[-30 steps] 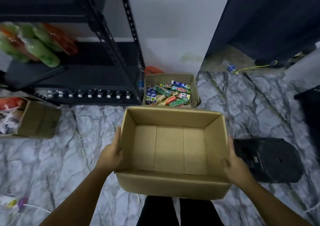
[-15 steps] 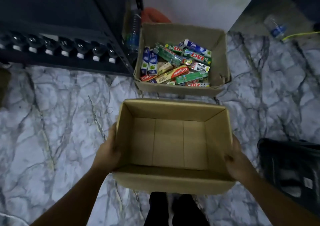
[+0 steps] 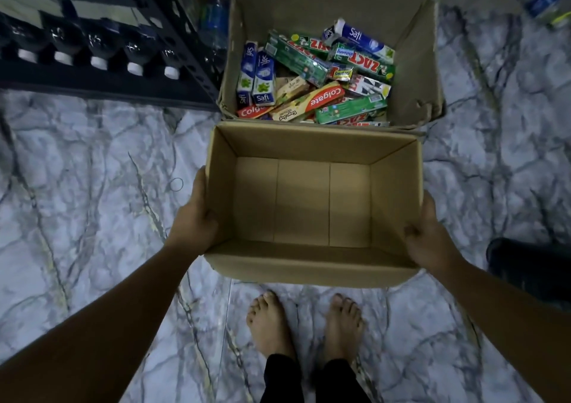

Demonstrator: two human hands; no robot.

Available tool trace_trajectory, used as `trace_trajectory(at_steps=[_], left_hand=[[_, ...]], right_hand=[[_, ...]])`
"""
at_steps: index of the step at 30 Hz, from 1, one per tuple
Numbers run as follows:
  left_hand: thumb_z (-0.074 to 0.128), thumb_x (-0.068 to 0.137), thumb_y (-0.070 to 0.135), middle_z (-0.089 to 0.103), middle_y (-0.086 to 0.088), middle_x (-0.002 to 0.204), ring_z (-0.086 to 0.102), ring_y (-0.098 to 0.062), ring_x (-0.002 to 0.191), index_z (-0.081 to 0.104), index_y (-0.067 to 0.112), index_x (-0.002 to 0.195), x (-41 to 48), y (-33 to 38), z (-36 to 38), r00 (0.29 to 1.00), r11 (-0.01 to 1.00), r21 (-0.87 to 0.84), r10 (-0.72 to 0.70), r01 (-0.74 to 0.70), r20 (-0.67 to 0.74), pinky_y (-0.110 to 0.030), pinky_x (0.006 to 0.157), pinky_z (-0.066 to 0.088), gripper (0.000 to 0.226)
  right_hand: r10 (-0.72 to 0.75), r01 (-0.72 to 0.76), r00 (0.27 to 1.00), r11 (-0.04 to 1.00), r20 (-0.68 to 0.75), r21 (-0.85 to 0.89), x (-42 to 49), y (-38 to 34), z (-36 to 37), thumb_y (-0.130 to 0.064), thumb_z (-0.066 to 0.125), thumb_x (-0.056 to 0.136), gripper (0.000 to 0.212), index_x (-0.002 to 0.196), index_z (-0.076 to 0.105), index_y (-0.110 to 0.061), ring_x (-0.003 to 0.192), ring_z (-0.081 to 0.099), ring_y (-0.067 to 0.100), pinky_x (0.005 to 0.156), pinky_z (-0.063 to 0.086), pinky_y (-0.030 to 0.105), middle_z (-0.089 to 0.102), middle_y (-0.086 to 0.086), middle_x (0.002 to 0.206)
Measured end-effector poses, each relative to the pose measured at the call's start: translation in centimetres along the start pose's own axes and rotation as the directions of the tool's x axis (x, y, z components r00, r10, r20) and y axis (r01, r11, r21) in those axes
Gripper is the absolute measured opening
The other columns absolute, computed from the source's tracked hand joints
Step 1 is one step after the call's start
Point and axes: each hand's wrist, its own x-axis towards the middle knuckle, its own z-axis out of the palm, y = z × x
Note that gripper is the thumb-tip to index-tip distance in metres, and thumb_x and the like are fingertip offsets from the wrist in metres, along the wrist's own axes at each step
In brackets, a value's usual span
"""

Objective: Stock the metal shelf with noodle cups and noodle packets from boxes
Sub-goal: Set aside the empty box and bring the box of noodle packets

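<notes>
I am gripping an empty cardboard box point(image 3: 309, 262) by its two short end walls: my left hand point(image 3: 193, 220) is clasping the left wall and my right hand point(image 3: 428, 235) the right wall, each thumb hooking over the rim to the inside. The box's long axis is running left to right between my hands, with its open top facing me. It is holding no noodle cups or packets, and none are showing anywhere in this view. I cannot tell whether the box is resting on the marble floor point(image 3: 92, 186) or hanging just above it. The metal shelf point(image 3: 102, 84) is lying beyond the box and to its left, so my left hand is the nearer one to it; a row of dark bottles with white caps point(image 3: 99, 59) is standing on its lowest level. Directly beyond the box, with its near wall meeting the box's far rim, a second carton point(image 3: 411, 62) is holding toothpaste packs reading "Colgate" point(image 3: 321, 98), "Safi" point(image 3: 262, 78) and "ZACT" point(image 3: 361, 62). My bare feet point(image 3: 272, 322) are standing just behind the box. In my judgement, this box is spent and a full one is needed next.
</notes>
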Motion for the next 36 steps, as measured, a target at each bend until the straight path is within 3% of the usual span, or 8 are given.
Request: trace_trajectory(at_steps=[9, 14, 17, 21, 24, 27, 30, 36], left_hand=[[0.049, 0.098, 0.003, 0.063, -0.028, 0.124, 0.062, -0.047, 0.106, -0.005, 0.038, 0.163, 0.9, -0.7, 1.5, 1.000, 1.000, 0.013, -0.028, 0.028, 0.003, -0.043, 0.082, 0.047, 0.091], [0.049, 0.100, 0.004, 0.064, -0.024, 0.110, 0.063, -0.045, 0.100, -0.003, 0.035, 0.165, 0.7, -1.2, 1.4, 1.000, 0.999, 0.036, -0.019, 0.020, -0.018, -0.038, 0.077, 0.043, 0.088], [0.050, 0.100, 0.005, 0.063, -0.019, 0.100, 0.063, -0.044, 0.094, 0.004, 0.024, 0.166, 0.5, -0.9, 1.3, 0.998, 0.996, 0.086, 0.043, -0.038, -0.055, -0.037, 0.073, 0.040, 0.082], [0.054, 0.101, 0.018, 0.056, -0.026, 0.136, 0.062, -0.047, 0.106, 0.011, 0.015, 0.165, -0.3, 0.1, 1.0, 0.993, 0.978, 0.187, 0.101, -0.089, -0.057, -0.044, 0.075, 0.047, 0.077], [0.054, 0.102, 0.032, 0.038, -0.017, 0.158, 0.055, -0.045, 0.126, 0.021, 0.016, 0.162, -2.1, 1.4, 0.5, 0.993, 0.961, 0.250, 0.122, -0.118, -0.001, -0.051, 0.087, 0.053, 0.071], [0.053, 0.104, 0.031, 0.035, -0.014, 0.162, 0.041, -0.037, 0.143, 0.031, 0.014, 0.160, -5.2, 3.1, -0.5, 0.994, 0.952, 0.284, 0.110, -0.114, 0.030, -0.050, 0.100, 0.047, 0.063], [0.053, 0.104, 0.032, 0.040, -0.016, 0.160, 0.039, -0.036, 0.145, 0.038, 0.011, 0.157, -8.7, 4.5, -1.6, 0.990, 0.943, 0.302, 0.124, -0.138, 0.066, -0.048, 0.108, 0.042, 0.059], [0.046, 0.107, 0.044, 0.035, -0.010, 0.165, 0.029, -0.029, 0.152, 0.034, 0.017, 0.160, -16.8, 6.8, -4.8, 0.980, 0.943, 0.295, 0.109, -0.156, 0.168, -0.042, 0.121, 0.030, 0.062]], right_hand=[[-0.019, 0.020, 1.000, 1.000, 0.021, -0.023, 1.1, 0.0, 0.2, -0.006, 0.051, 0.096, 0.091, 0.156, -0.007, -0.043, 0.119, 0.058, 0.046, 0.101, 0.048, 0.060, 0.048, 0.025, 0.146], [-0.063, 0.062, 0.997, 0.997, 0.041, 0.035, 0.2, 0.1, -0.2, -0.004, 0.050, 0.092, 0.096, 0.156, -0.007, -0.048, 0.125, 0.054, 0.041, 0.104, 0.047, 0.058, 0.040, 0.013, 0.154], [-0.046, 0.044, 0.998, 0.998, 0.050, 0.042, -0.7, -0.7, -0.1, -0.002, 0.050, 0.095, 0.094, 0.158, -0.008, -0.042, 0.112, 0.059, 0.034, 0.095, 0.051, 0.046, 0.043, 0.011, 0.153], [-0.062, 0.059, 0.998, 0.994, 0.027, 0.097, -1.9, -1.2, 0.2, -0.007, 0.056, 0.095, 0.092, 0.160, -0.003, -0.033, 0.136, 0.047, 0.034, 0.112, 0.042, 0.052, 0.034, 0.010, 0.160], [-0.083, 0.082, 0.996, 0.996, -0.042, -0.041, -3.8, -2.4, 0.2, -0.013, 0.054, 0.100, 0.072, 0.160, 0.015, -0.008, 0.140, 0.039, 0.040, 0.114, 0.039, 0.050, 0.028, 0.016, 0.161], [-0.158, 0.144, 0.985, 0.973, -0.065, -0.181, -6.5, -4.5, -0.3, -0.016, 0.050, 0.104, 0.044, 0.139, 0.043, 0.009, 0.130, 0.045, 0.047, 0.104, 0.041, 0.048, 0.045, 0.030, 0.143], [-0.273, 0.270, 0.962, 0.919, 0.033, -0.289, -9.6, -6.6, -1.5, -0.025, 0.051, 0.105, 0.044, 0.138, 0.051, 0.004, 0.119, 0.057, 0.043, 0.089, 0.046, 0.038, 0.059, 0.026, 0.131], [-0.437, 0.516, 0.857, 0.744, 0.275, -0.426, -17.0, -11.9, -4.4, -0.050, 0.026, 0.100, 0.072, 0.148, 0.048, -0.001, 0.139, 0.046, 0.033, 0.114, 0.038, 0.043, 0.052, 0.018, 0.149]])
